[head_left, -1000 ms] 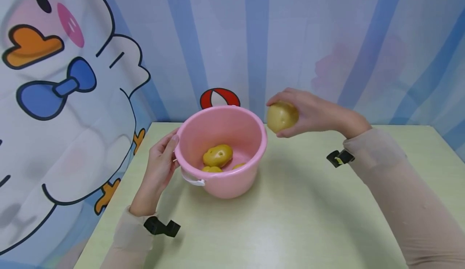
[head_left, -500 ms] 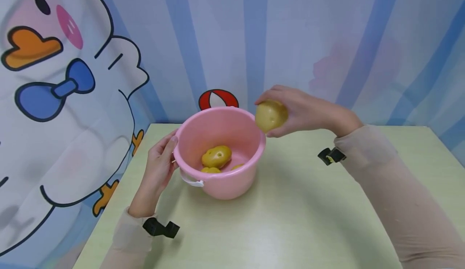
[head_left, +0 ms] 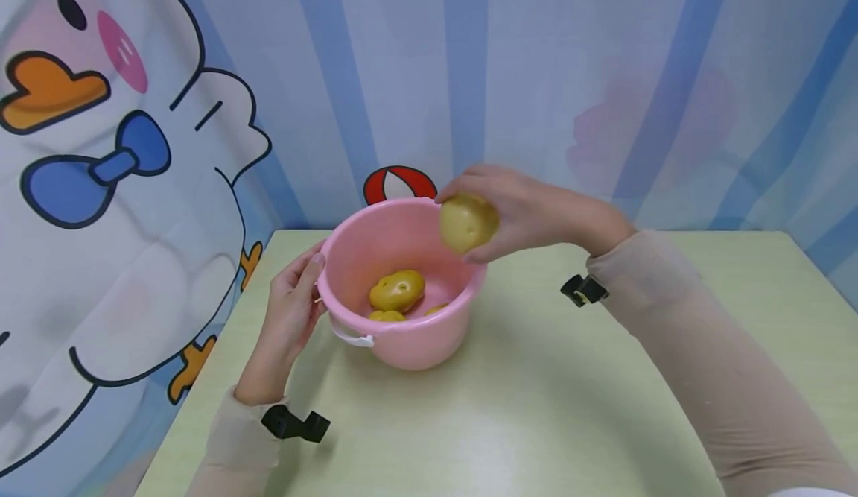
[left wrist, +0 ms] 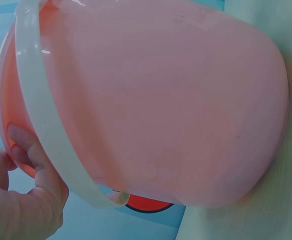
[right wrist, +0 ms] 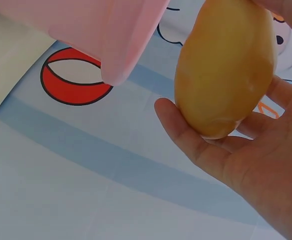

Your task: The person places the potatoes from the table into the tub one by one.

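A pink bucket (head_left: 418, 344) stands on the table, tilted slightly toward the viewer in the head view. My left hand (head_left: 293, 299) grips its left rim, thumb on top and fingers beneath; the left wrist view shows the fingers pinching the rim beside the white handle (left wrist: 48, 115). Inside the bucket lie several yellow potatoes, the nearest to view being a whole potato (head_left: 398, 290), with others partly hidden by the front wall. My right hand (head_left: 523, 210) holds another potato (head_left: 468, 223) over the bucket's right rear rim, fingers and thumb curled round it.
The pale table (head_left: 536, 407) reaches to a blue striped backdrop (head_left: 550, 72) behind. A cartoon duck (head_left: 121, 258) is printed on the backdrop at the left. Black camera mounts (head_left: 295, 423) sit on both wrists.
My right hand has carried its potato leftward, from beside the bucket to over its right rim. The left hand keeps its grip on the bucket.
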The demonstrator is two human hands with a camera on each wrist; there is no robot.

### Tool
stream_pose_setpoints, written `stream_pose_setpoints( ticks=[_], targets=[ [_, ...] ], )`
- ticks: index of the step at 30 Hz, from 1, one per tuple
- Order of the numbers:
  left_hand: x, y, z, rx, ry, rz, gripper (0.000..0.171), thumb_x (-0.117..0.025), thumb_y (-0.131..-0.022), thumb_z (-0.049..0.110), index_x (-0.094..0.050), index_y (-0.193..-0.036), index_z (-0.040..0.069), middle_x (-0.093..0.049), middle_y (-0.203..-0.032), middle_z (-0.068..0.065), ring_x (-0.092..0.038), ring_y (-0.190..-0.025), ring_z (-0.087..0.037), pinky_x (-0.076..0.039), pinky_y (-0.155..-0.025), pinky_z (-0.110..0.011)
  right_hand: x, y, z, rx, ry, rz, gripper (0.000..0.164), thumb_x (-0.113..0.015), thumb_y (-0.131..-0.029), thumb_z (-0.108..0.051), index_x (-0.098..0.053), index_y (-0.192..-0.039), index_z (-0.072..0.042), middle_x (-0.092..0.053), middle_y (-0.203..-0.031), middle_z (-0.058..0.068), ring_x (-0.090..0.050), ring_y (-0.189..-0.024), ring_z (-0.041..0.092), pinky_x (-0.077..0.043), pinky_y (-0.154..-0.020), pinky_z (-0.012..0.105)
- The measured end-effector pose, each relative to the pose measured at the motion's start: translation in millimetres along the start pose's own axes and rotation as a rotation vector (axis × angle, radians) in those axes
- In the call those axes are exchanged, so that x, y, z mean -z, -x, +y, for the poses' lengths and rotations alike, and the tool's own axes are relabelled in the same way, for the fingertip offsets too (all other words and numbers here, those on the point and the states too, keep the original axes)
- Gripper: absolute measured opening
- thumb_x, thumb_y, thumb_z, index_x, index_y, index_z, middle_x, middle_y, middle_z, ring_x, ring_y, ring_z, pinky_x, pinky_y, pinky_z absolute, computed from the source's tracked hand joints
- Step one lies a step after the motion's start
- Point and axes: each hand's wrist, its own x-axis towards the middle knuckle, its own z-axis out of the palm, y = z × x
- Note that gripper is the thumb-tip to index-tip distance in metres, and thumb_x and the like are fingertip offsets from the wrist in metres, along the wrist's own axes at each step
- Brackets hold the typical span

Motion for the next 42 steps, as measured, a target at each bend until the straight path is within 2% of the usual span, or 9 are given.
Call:
stream_pose_setpoints(
  ticks=[9, 15, 22, 27, 31, 35, 42],
  targets=[
    [0.6, 0.2, -0.1, -0.001, -0.002, -0.001, 0.051, -0.054, -0.104, 0.032, -0.047, -0.148, 0.008, -0.059, -0.131, -0.005, -0.067, -0.087, -0.012, -0.056, -0.075, -0.019, -5.5, -9.5, -7.6, 0.055, -0.009, -0.012, 0.061, -0.082, -0.078, -0.029, -0.059, -0.131, -0.010, -0.057, -0.122, 0.001, -0.051, -0.108, 0.017, -0.053, -0.081, 0.033],
    [0.6, -0.4, -0.9, 0.002, 0.004, -0.004, 0.051, -0.055, -0.103, 0.032, -0.047, -0.148, 0.008, -0.057, -0.133, -0.007, -0.066, -0.086, -0.012, -0.056, -0.072, -0.018, -9.7, -12.8, -9.6, 0.038, 0.005, -0.038, 0.059, -0.080, -0.080, -0.029, -0.058, -0.131, -0.010, -0.055, -0.123, 0.003, -0.051, -0.109, 0.018, -0.054, -0.082, 0.031],
    [0.9, -0.5, -1.9, 0.005, -0.001, 0.002, 0.051, -0.055, -0.103, 0.032, -0.048, -0.148, 0.009, -0.057, -0.133, -0.006, -0.067, -0.090, -0.015, -0.056, -0.075, -0.020, -10.1, -11.6, -9.2, 0.003, -0.016, -0.052, 0.055, -0.078, -0.084, -0.032, -0.058, -0.131, -0.011, -0.054, -0.127, 0.003, -0.049, -0.115, 0.020, -0.052, -0.089, 0.039],
    [0.6, -0.9, -1.8, -0.003, 0.001, 0.003, 0.051, -0.054, -0.103, 0.032, -0.048, -0.148, 0.009, -0.058, -0.131, -0.005, -0.068, -0.091, -0.015, -0.057, -0.076, -0.021, -10.5, -11.3, -8.4, -0.011, -0.016, -0.055, 0.051, -0.076, -0.085, -0.031, -0.059, -0.130, -0.013, -0.054, -0.126, 0.002, -0.049, -0.116, 0.019, -0.052, -0.090, 0.039],
    [-0.1, -0.9, -1.3, -0.003, -0.001, 0.001, 0.051, -0.054, -0.104, 0.032, -0.047, -0.148, 0.009, -0.058, -0.131, -0.006, -0.067, -0.086, -0.013, -0.056, -0.072, -0.018, -11.5, -8.9, -6.9, -0.019, -0.015, -0.061, 0.048, -0.075, -0.087, -0.030, -0.060, -0.129, -0.012, -0.055, -0.124, 0.002, -0.049, -0.116, 0.019, -0.051, -0.091, 0.040],
    [0.0, -1.0, -1.8, 0.004, -0.007, 0.007, 0.051, -0.054, -0.103, 0.033, -0.047, -0.148, 0.009, -0.057, -0.133, -0.005, -0.066, -0.084, -0.012, -0.056, -0.071, -0.018, -12.7, -5.4, -4.2, -0.027, -0.029, -0.069, 0.048, -0.074, -0.089, -0.029, -0.059, -0.131, -0.012, -0.055, -0.124, 0.002, -0.050, -0.114, 0.021, -0.052, -0.088, 0.040],
    [-0.2, -1.2, -1.2, 0.009, -0.007, 0.011, 0.053, -0.056, -0.102, 0.034, -0.048, -0.148, 0.010, -0.056, -0.135, -0.007, -0.067, -0.092, -0.015, -0.056, -0.078, -0.023, -13.2, 1.2, 2.8, -0.029, -0.047, -0.070, 0.048, -0.074, -0.090, -0.029, -0.058, -0.133, -0.012, -0.056, -0.128, 0.001, -0.051, -0.114, 0.025, -0.052, -0.083, 0.040]
  ],
)
